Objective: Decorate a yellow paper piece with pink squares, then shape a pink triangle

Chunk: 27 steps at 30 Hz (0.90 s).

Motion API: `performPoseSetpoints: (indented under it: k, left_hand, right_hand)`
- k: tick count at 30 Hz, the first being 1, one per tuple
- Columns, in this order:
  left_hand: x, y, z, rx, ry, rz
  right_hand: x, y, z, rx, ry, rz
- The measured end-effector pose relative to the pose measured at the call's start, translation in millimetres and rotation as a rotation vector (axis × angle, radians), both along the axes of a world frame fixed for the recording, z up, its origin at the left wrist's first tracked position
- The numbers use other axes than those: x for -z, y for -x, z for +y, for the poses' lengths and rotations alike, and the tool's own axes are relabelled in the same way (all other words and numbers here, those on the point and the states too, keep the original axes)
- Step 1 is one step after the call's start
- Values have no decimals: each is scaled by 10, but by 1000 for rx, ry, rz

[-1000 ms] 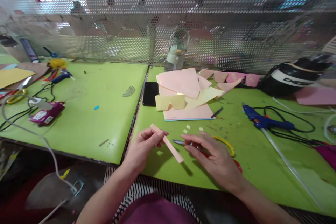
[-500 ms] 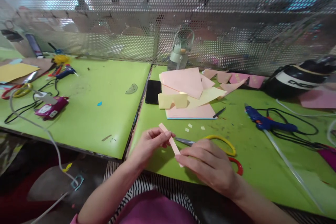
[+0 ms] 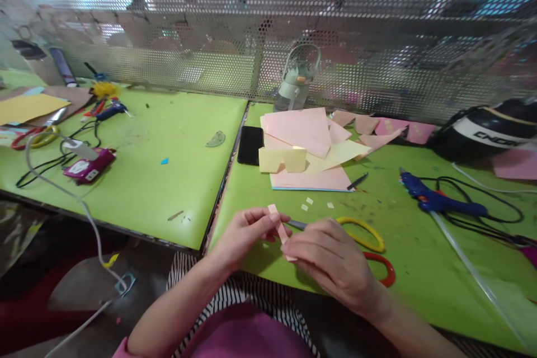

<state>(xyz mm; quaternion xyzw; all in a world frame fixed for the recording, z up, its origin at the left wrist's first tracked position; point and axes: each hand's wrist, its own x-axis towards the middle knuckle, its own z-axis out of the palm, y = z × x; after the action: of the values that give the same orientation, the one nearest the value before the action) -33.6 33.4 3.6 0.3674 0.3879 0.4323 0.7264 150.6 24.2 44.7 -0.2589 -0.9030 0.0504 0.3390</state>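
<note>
A narrow pink paper strip (image 3: 278,226) is held between both hands above the near edge of the green table (image 3: 403,235). My left hand (image 3: 247,232) pinches its upper end with thumb and fingers. My right hand (image 3: 331,260) is closed over its lower end, which is mostly hidden under the fingers. Scissors (image 3: 364,243) with a yellow and a red handle loop lie on the table just behind my right hand.
A stack of pink and yellow paper sheets (image 3: 306,151) lies at mid-table beside a black phone (image 3: 250,144) and a water bottle (image 3: 296,81). A blue glue gun (image 3: 436,198) with black cables lies to the right. Tools and a magenta pack (image 3: 88,165) sit on the left table.
My right hand left the scissors on the table and moved left onto the strip's lower end. The strip now stands steeper and closer to my body. The camera view shifted slightly left.
</note>
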Motion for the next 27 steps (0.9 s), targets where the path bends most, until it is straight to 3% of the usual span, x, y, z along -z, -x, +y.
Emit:
performPoseSetpoints:
  k: [6,10,12,18,22,27]
  left_hand:
    - [-40,4,-16,-18,-65,38]
    - [-9,-10,-61,-33,-137,112]
    - [2,-4,-94,-31,-194,185]
    - [-83,62,-173,55,-441,387]
    - [-112,68,-217,73,-496,467]
    - [-40,39,-255,51,-525,568]
  right_hand:
    - [36,47,14,165,377,45]
    - [83,92,14,355,709,225]
    - [90,115,12,400,804,284]
    - [63,144,29,454,812,317]
    - [36,149,54,426,863,299]
    - [-5,185,50,404,893,286]
